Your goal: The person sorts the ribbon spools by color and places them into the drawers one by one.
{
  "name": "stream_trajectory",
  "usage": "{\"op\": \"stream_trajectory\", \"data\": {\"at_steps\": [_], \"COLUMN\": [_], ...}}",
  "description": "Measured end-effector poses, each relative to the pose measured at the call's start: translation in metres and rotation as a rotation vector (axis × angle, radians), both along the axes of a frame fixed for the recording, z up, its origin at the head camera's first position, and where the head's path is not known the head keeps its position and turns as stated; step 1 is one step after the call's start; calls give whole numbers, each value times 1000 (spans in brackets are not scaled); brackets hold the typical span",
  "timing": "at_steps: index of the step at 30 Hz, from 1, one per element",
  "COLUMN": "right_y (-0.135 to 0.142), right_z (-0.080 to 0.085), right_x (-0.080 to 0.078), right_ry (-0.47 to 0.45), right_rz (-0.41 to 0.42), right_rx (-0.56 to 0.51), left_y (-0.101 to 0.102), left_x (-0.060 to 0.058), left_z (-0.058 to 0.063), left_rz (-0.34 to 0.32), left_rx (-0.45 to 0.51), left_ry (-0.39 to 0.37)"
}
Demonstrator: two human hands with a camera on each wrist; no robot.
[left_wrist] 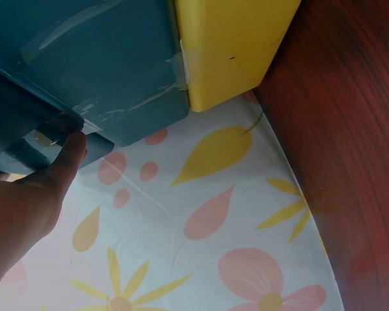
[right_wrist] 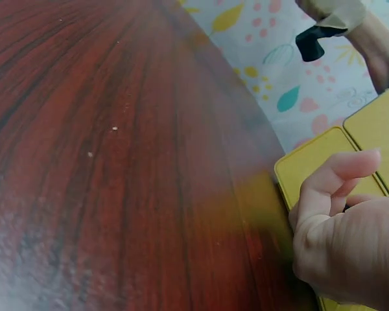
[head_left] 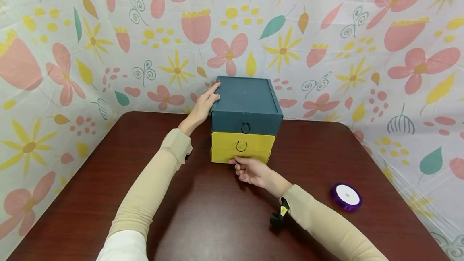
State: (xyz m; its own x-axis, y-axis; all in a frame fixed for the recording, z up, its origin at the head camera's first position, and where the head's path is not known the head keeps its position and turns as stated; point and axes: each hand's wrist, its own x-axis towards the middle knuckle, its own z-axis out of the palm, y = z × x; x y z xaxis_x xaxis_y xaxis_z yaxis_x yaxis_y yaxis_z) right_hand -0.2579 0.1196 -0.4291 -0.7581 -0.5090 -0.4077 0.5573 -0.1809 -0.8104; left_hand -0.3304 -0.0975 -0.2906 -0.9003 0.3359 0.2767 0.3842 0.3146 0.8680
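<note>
A stack of small drawers stands at the back of the table, a dark blue drawer unit (head_left: 247, 96) over two yellow drawers. My left hand (head_left: 204, 106) rests on the blue unit's left top edge, fingers stretched along it. In the left wrist view, the thumb (left_wrist: 70, 155) lies against its blue side. The upper yellow drawer (head_left: 224, 140) has a dark loop pull (head_left: 241, 146); another loop (head_left: 245, 127) hangs on the blue front. At the lower yellow drawer (head_left: 220, 156), my right hand (head_left: 253, 171) has curled fingers pinching its pull, mostly hidden by them.
A spool of purple ribbon (head_left: 346, 196) lies flat on the dark red wooden table (head_left: 214, 220), right of the right forearm. A flower-printed cloth (head_left: 311, 43) hangs close behind the stack and along both sides of the table.
</note>
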Motion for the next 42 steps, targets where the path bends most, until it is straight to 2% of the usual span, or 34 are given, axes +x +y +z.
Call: {"op": "stream_trajectory", "data": {"at_steps": [3,12,17,23,30,31,33,37,39,42], "right_y": [-1,-1,-1,0,4,5,5,6,6,5], "right_z": [-1,-3,-3,-4,-7,-7,-7,-5,-5,-5], "right_x": [2,8,13,23,36,38,42,48,51,56], "right_ry": [4,20,34,40,46,48,55,57,61,54], "right_rz": [-20,-36,-12,17,37,41,45,61,75,93], "right_rx": [1,30,38,45,46,44,44,43,40,37], "left_y": [1,-1,-1,-1,-1,0,0,0,-1,0], "left_x": [8,-11,-22,-22,-20,-15,-13,-15,-21,-21], "left_z": [6,-7,-13,-16,-21,-17,-14,-13,-19,-19], "left_rz": [2,7,7,24,39,36,23,7,9,18], "left_rx": [0,9,10,7,9,7,2,-1,6,11], "left_ry": [-6,-5,1,41,48,41,28,13,19,31]}}
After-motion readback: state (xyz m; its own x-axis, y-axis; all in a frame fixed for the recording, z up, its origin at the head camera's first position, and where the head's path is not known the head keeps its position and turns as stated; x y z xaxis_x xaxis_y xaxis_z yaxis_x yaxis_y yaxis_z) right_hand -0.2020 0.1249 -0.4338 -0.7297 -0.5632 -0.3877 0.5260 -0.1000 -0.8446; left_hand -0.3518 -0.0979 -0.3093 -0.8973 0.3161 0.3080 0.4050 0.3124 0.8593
